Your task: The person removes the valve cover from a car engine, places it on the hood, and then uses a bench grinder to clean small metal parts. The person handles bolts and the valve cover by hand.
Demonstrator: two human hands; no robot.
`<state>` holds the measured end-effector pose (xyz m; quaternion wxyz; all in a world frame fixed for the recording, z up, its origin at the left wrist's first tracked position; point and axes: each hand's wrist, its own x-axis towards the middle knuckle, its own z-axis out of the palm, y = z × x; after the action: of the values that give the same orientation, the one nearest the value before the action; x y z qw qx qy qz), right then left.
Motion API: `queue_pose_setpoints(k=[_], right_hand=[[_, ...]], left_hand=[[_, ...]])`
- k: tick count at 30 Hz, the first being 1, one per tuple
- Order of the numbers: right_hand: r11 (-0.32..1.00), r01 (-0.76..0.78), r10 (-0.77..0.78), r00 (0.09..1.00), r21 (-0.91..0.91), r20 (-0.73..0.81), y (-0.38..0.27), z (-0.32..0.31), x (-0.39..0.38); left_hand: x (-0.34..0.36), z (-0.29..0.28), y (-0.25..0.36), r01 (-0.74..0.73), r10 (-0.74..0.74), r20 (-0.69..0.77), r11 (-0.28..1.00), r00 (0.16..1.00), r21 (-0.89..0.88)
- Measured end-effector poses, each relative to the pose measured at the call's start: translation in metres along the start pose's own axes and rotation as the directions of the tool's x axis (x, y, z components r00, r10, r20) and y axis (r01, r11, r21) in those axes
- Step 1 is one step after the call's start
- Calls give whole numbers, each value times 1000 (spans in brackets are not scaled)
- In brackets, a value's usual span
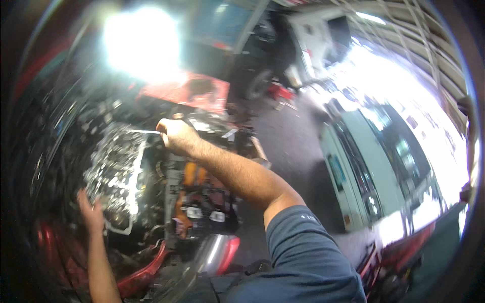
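Observation:
Below me lies an exposed engine [113, 174], its top uncovered and its bright metal parts framed by a pale rim. My right hand [178, 135] is closed in a fist at the engine's far right corner. From that fist a slim, shiny metal tool [144, 132] points left over the engine; its exact kind is too blurred to tell. At the near left edge of the engine is my left hand [92, 212], thumb and fingers apart, with nothing visible in it. Whether it touches the metal I cannot tell.
An orange-and-black tray-like area with small parts [202, 202] lies right of the engine. Red bodywork [144, 267] borders the near side. A bright lamp [142, 43] glares at the far left. A pale green vehicle [361, 166] stands to the right, across grey floor [288, 134].

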<state>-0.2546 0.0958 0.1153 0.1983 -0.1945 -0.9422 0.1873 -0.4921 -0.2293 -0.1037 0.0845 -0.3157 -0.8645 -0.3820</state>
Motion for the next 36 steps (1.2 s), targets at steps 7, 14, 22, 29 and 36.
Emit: queue_pose_setpoints(k=[7, 14, 22, 29, 36], right_hand=[[793, -508, 594, 767, 335, -243, 85, -196, -299], [-92, -908, 967, 17, -409, -255, 108, -202, -731], [335, -867, 942, 318, 369, -107, 55, -99, -782], [492, -591, 567, 775, 640, 280, 39, -130, -650], [486, -620, 422, 783, 615, 456, 107, -198, -694]], left_hand=[[-41, -16, 0, -18, -3, -63, 945, 998, -327], [-97, -40, 143, -7, 96, 91, 728, 991, -685], [-242, -43, 358, 230, 472, 482, 495, 738, -838], [-362, -44, 485, 328, 442, 774, 725, 453, -606], [-418, 5, 569, 402, 409, 770, 678, 490, -616]])
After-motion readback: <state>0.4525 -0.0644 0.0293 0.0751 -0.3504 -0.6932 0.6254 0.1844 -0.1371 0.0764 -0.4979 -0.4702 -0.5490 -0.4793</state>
